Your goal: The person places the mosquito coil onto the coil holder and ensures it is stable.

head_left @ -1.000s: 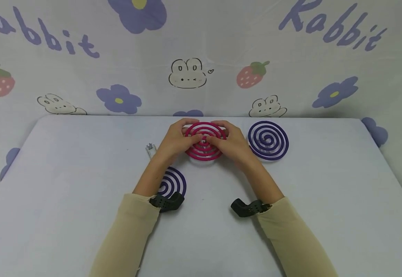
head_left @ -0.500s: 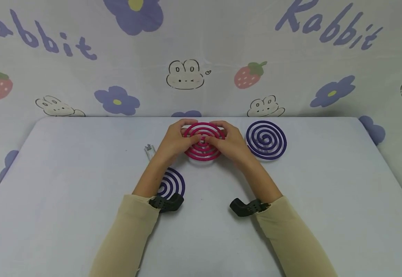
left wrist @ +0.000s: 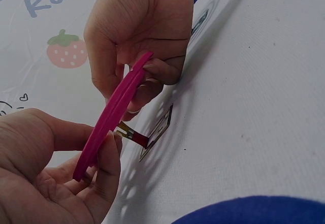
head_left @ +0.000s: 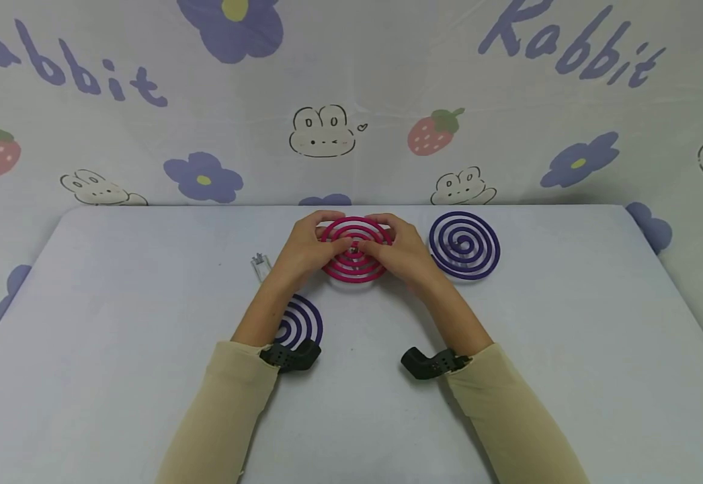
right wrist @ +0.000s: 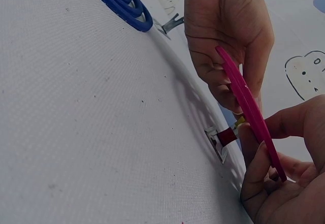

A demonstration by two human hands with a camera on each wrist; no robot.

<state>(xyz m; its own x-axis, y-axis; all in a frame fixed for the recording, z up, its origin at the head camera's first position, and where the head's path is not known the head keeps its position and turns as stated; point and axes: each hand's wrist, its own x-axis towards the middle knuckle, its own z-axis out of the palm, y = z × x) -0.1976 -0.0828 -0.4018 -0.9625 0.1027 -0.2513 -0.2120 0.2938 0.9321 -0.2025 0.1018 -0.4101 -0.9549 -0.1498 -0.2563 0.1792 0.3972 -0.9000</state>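
Observation:
A pink spiral disc point(head_left: 356, 274) is pinched from both sides, thumbs on its face near the centre and fingers behind it. My left hand point(head_left: 309, 249) grips its left side; my right hand point(head_left: 404, 250) grips its right side. Seen in the left wrist view, the pink disc point(left wrist: 109, 117) is tilted above the table, with a small metal stand point(left wrist: 157, 132) under it. The stand's red and yellow stem point(right wrist: 228, 134) reaches up to the disc's underside in the right wrist view. Whether stem and disc are joined is hidden by the fingers.
A dark blue spiral point(head_left: 464, 272) lies right of my right hand. Another blue spiral point(head_left: 309, 319) is partly under my left wrist. A small metal stand point(head_left: 261, 267) sits beside my left forearm. Behind the white table point(head_left: 115, 323) hangs a printed cloth point(head_left: 382, 67).
Both hands keep their grip on the pink disc, which tilts very slightly. The head view has shifted a little; the other things lie as before.

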